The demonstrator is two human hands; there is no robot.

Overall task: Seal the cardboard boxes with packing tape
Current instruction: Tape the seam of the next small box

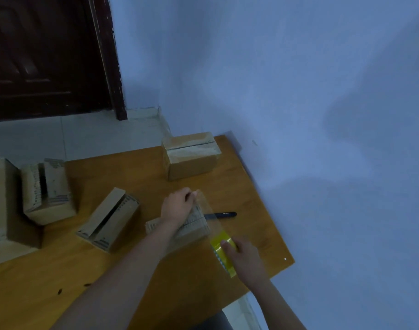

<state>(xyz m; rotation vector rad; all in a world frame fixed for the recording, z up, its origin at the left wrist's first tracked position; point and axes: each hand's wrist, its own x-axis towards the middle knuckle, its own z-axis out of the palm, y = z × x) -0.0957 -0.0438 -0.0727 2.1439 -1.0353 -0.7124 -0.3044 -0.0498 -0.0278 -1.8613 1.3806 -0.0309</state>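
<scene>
My left hand (177, 206) is down on the small cardboard box (187, 228) in front of me, fingers curled and pinching the free end of the clear tape strip (207, 210) at the box's far edge, while my right hand (244, 256) grips the yellow tape roll (219, 244) just off the box's near right corner, thumb pressed on top of the roll. The strip stretches between my two hands along the box's right side, and I can't tell yet whether it is stuck down along the seam or only floating above it. A black cutter (221, 214) lies on the wooden table (239, 177) just right of the box, its blade end running under the tape, or so it looks. Beyond the box, toward the table's far corner, a taped box (190, 154) stands already closed; to the left of my box two open boxes (108, 220) wait with flaps up, one farther left (46, 191). What could go wrong, as I judge it: if I pull the roll off line the strip will land crooked and miss the seam; if my left pinch slips, the loose end may curl back and stick to itself; and the light box could slide toward the roll under the pull, wrinkling the tape.
</scene>
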